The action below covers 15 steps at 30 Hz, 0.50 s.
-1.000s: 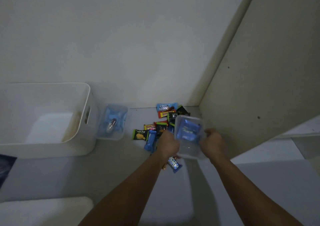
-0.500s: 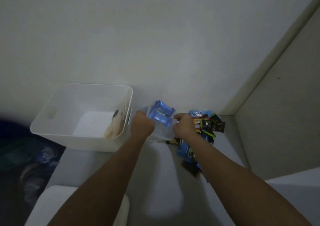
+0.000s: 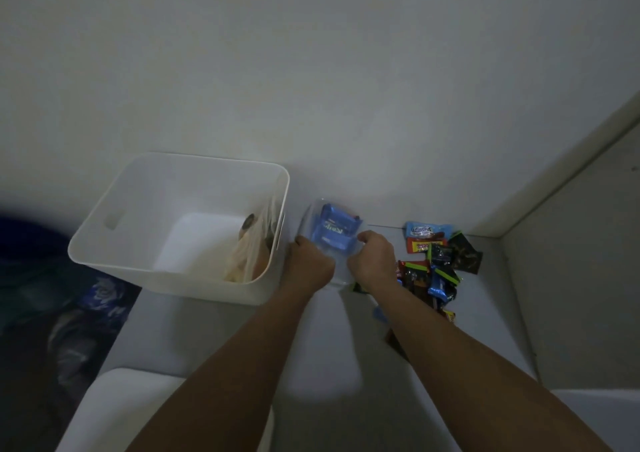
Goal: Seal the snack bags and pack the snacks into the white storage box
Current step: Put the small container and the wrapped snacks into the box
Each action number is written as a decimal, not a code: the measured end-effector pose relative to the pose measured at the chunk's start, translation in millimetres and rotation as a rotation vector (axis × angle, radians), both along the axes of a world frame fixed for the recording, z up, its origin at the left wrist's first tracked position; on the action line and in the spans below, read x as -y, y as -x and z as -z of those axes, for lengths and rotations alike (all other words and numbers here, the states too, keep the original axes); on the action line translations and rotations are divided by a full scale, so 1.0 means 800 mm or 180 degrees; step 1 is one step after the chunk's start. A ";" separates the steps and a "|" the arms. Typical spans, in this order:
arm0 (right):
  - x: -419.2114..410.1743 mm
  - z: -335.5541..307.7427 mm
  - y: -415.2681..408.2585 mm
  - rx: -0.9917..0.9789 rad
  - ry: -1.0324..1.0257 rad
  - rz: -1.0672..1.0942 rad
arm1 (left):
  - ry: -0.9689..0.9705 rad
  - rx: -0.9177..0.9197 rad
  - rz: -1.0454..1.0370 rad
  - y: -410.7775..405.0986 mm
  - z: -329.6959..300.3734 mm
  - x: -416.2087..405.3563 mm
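A clear plastic bag (image 3: 337, 261) holding blue snack packets (image 3: 334, 231) is gripped between both hands, just right of the white storage box (image 3: 104, 240). My left hand (image 3: 308, 266) holds its left edge and my right hand (image 3: 374, 255) holds its right edge. Inside the box, a pale bag of snacks (image 3: 247, 254) leans against the right wall. A heap of loose coloured snack packets (image 3: 436, 261) lies on the surface to the right of my right hand.
A wall rises behind the box, and a beige panel (image 3: 581, 278) closes the right side. A white object (image 3: 114, 410) sits at the near left. Dark blue fabric (image 3: 52, 295) lies at the far left.
Both hands carried the clear bag of blue packets from above the snack heap leftward to beside the white box. The view swung left with them.
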State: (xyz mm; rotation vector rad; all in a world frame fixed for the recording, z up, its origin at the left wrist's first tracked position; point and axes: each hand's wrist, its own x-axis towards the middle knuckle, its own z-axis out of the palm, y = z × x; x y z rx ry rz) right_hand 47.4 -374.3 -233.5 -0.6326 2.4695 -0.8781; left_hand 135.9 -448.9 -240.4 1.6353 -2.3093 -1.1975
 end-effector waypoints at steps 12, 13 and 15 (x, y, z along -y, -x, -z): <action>-0.011 0.010 0.017 0.1838 0.0422 0.0172 | -0.0781 -0.0635 -0.0254 -0.003 0.017 0.022; -0.012 0.008 0.018 0.1879 0.0450 0.0217 | -0.0778 -0.0675 -0.0255 -0.004 0.013 0.021; -0.017 -0.001 0.023 0.1937 0.0470 0.0261 | -0.0725 -0.0743 -0.0230 -0.006 0.000 0.018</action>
